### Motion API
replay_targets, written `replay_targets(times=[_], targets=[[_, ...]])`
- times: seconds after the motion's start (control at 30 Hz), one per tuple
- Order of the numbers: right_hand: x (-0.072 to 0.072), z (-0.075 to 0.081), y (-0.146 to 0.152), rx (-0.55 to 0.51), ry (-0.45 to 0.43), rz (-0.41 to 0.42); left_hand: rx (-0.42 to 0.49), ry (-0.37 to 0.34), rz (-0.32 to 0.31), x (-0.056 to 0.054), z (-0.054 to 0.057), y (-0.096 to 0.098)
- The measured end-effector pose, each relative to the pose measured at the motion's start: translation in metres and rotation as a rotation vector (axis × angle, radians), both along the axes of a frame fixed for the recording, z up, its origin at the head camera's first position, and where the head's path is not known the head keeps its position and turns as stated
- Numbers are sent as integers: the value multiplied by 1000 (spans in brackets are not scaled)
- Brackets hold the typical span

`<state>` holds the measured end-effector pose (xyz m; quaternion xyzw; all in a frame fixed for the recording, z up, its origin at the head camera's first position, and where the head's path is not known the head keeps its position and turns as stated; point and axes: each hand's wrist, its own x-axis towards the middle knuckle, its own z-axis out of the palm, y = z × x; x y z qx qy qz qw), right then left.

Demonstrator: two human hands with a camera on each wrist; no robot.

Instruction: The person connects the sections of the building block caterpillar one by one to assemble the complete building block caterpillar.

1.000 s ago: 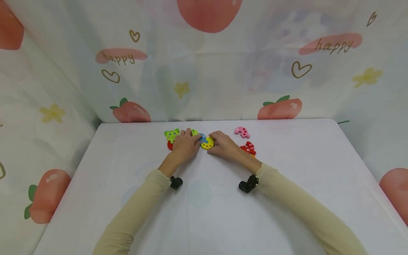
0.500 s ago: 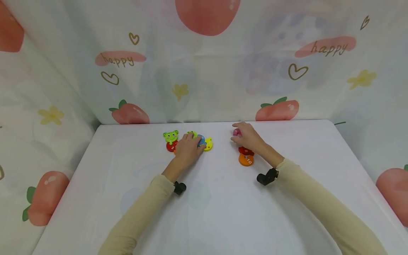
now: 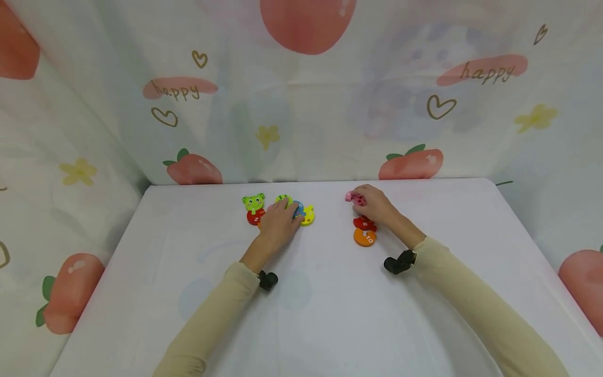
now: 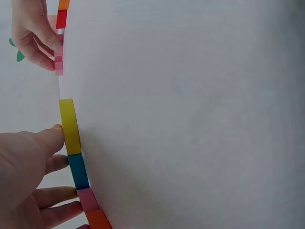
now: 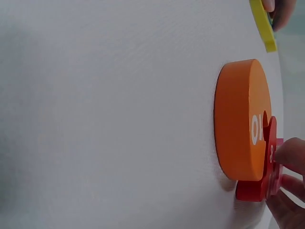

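My left hand [image 3: 278,222] rests spread over a curved row of jigsaw pieces. Its thumb touches the yellow piece [image 4: 70,126], and its fingertips lie along the blue piece [image 4: 78,171] and a pink piece [image 4: 88,199]. Out from under it show a green animal-head piece [image 3: 254,202], a red piece numbered 2 [image 3: 255,217] and a light-green piece [image 3: 283,199]. To the right, my right hand [image 3: 379,206] pinches a spotted pink jigsaw piece [image 3: 349,197], partly hidden by the fingers. Just below that hand lie a red piece [image 3: 364,224] and an orange piece numbered 10 [image 3: 365,237], joined together.
All the pieces lie near the back edge of a white-covered table [image 3: 311,314]. Behind it hangs a cloth wall [image 3: 320,131] printed with fruit, hearts and "happy". A black camera [image 3: 400,262] sits at the right wrist, another black camera [image 3: 268,281] at the left.
My right hand has left the yellow piece and moved right to the pink piece, where its fingers have closed in. The left hand has stayed over the row, its thumb now nearer the yellow piece.
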<state>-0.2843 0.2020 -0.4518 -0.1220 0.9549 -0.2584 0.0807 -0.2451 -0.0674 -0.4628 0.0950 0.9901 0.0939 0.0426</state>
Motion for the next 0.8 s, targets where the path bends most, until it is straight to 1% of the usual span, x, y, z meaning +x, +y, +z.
replay_targets(times=[0.13,0.37,0.43,0.5,0.57,0.63,0.8], targets=[[-1,3,-1,1,-8,9,0,-8,-12,0,3,-1],[-1,8,3,4,-28,27,25,-14,-37,0,6,-2],[0,9,4,10,-22,37,23,-18,-35,0,6,-1],[1,10,5,28,6,42,17,-19,-31,0,7,-1],[5,12,6,38,36,33,6,-13,-30,0,7,0],[13,13,8,58,61,23,-2,-7,-32,0,7,1],[38,13,16,104,96,30,-6,-10,-39,2,7,3]])
